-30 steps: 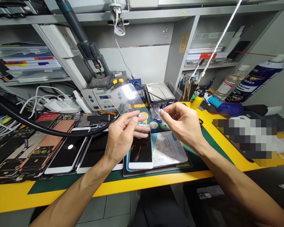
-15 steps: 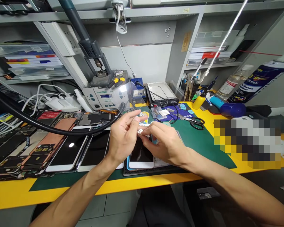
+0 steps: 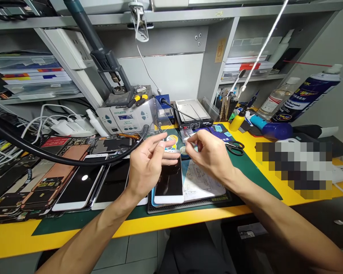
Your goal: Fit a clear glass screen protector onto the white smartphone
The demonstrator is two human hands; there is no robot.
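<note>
My left hand (image 3: 145, 163) is raised over the bench, thumb and index finger closed on a clear plastic film (image 3: 163, 117) that sticks up beyond the fingertips. Its other fingers point to the right. To the right, apart from it, my right hand (image 3: 213, 156) is closed in a pinch; what lies between those fingertips is too small to name. Below the hands lies a white-framed phone (image 3: 169, 184) with a dark screen, on a light blue piece. Beside this phone is a pale printed plate (image 3: 202, 182) on a black mat.
More phones (image 3: 80, 182) and opened phone parts (image 3: 50, 173) fill the left side. A thick black hose (image 3: 74, 160) arches over them. Behind stand a soldering station (image 3: 125, 118) and a heating plate (image 3: 191, 110). Scissors (image 3: 234, 148), a yellow bottle (image 3: 237, 121) and a spray can (image 3: 308, 93) are at right.
My right hand has moved right, away from my left hand, with its fingers pinched. The white bit seen between the hands no longer shows clearly. My left hand keeps the film.
</note>
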